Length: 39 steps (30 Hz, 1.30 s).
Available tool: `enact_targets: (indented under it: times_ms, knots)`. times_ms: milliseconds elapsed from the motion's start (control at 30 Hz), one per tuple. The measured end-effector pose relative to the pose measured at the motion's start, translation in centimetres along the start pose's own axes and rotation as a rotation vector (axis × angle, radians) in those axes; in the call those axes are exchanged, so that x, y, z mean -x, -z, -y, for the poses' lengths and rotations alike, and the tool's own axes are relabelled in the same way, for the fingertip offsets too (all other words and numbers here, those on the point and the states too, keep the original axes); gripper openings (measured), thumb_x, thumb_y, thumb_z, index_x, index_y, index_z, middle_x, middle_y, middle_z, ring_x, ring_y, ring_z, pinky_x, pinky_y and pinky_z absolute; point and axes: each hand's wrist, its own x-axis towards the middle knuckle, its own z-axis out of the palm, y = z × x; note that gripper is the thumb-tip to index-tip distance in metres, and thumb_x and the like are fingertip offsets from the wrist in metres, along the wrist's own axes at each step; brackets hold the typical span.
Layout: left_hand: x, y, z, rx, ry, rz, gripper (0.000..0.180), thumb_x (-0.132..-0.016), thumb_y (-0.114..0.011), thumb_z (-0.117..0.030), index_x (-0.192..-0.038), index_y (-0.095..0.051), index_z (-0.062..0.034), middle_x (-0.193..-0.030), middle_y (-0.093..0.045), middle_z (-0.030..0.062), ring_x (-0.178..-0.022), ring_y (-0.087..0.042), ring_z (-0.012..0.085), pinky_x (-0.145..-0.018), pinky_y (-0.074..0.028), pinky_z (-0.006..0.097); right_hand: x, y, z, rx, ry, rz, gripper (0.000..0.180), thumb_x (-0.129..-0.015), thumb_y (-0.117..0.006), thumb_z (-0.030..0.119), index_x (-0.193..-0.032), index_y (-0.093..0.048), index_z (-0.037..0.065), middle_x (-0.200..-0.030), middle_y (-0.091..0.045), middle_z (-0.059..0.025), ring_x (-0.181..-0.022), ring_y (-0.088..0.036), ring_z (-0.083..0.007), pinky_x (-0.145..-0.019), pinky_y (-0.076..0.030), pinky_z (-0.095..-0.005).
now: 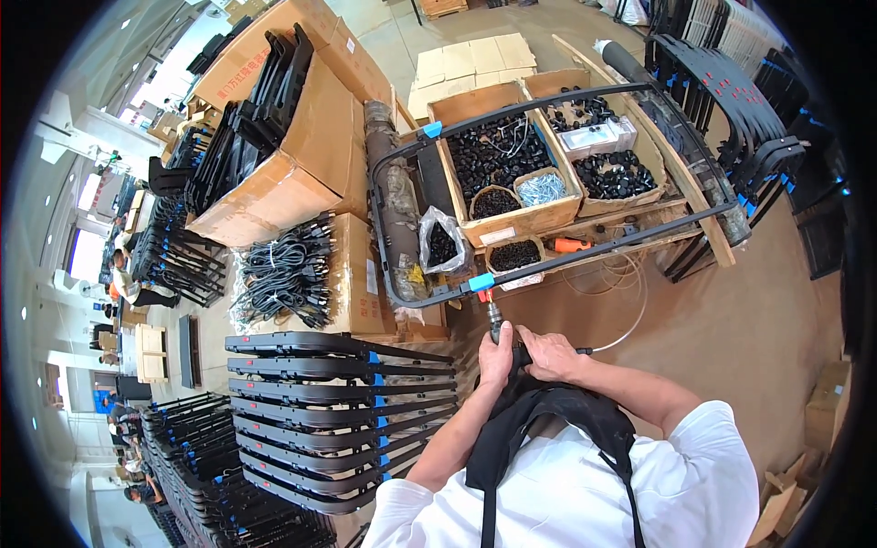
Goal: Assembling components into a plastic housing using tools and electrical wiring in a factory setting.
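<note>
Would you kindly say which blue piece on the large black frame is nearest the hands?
The near blue piece, on the front bar of the black frame, past the driver and left hand; the far blue piece sits by its back left corner.

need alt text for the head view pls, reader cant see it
A person's left hand grips a silver-necked handheld tool, the right hand close beside, at the near edge of a black rounded tubular frame. Ahead, tan open-topped boxes hold small black parts and silver fasteners; long black pieces are stacked at left.
</note>
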Motion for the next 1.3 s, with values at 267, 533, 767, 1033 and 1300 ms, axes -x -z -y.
enact_targets:
  times_ms: [267, 533, 767, 1033, 1300]
  knots:
    - [-1.0, -0.3, 0.1, 0.006, -0.037, -0.011, 0.055, -0.101, -0.067, -0.052, -0.103, -0.065, 0.0029, -0.092, -0.069, 0.0148, -0.086, -0.063, 0.0233, -0.081, -0.052, 0.042, -0.4, 1.1, 0.7, 0.018, -0.025, -0.006, 0.088, -0.082, -0.079, 0.025, -0.151, -0.035, -0.008, -0.12, -0.068, -0.0303, -0.11, -0.068, -0.045, -0.097, -0.055, -0.0515]
    - [-1.2, 0.1, 0.1, -0.047, -0.04, 0.045, 0.061, -0.102, -0.062, -0.056, -0.113, -0.064, 0.0042, -0.101, -0.071, 0.0207, -0.095, -0.067, 0.0296, -0.088, -0.052, 0.043, -0.5, -1.5, 0.0, 0.01, 0.103, -0.134, 0.065, -0.076, -0.079, 0.012, -0.135, -0.055, -0.003, -0.139, -0.052, -0.0207, -0.121, -0.061, -0.0421, -0.099, -0.052, -0.0529]
    - [-1.7, 1.0, 1.6, -0.06, -0.016, 0.136, 0.062, -0.104, -0.06, -0.057, -0.118, -0.064, 0.003, -0.106, -0.069, 0.0134, -0.098, -0.059, 0.0198, -0.088, -0.05, 0.039, -0.1, -1.9, 0.8, -0.033, 0.117, -0.181, 0.057, -0.075, -0.075, 0.01, -0.128, -0.058, -0.003, -0.135, -0.054, -0.021, -0.12, -0.06, -0.0418, -0.097, -0.052, -0.0523]
    - [-0.9, 3.2, -0.8, -0.04, 0.116, 0.365, 0.064, -0.104, -0.059, -0.059, -0.121, -0.065, 0.003, -0.106, -0.068, 0.0099, -0.096, -0.057, 0.0179, -0.086, -0.049, 0.036, 0.8, -1.5, 2.1, 0.011, 0.034, -0.135, 0.06, -0.075, -0.075, 0.01, -0.132, -0.059, 0.0, -0.133, -0.055, -0.0184, -0.117, -0.062, -0.0408, -0.097, -0.053, -0.0508]
    - [-2.4, 4.0, 2.7, 0.078, 0.182, 0.553, 0.066, -0.104, -0.058, -0.06, -0.125, -0.064, 0.0022, -0.102, -0.066, 0.0087, -0.092, -0.058, 0.0173, -0.082, -0.05, 0.037, 2.0, -1.0, 4.2, 0.005, -0.061, -0.074, 0.062, -0.077, -0.072, 0.01, -0.136, -0.055, 0.003, -0.129, -0.057, -0.0178, -0.118, -0.062, -0.0396, -0.1, -0.052, -0.0488]
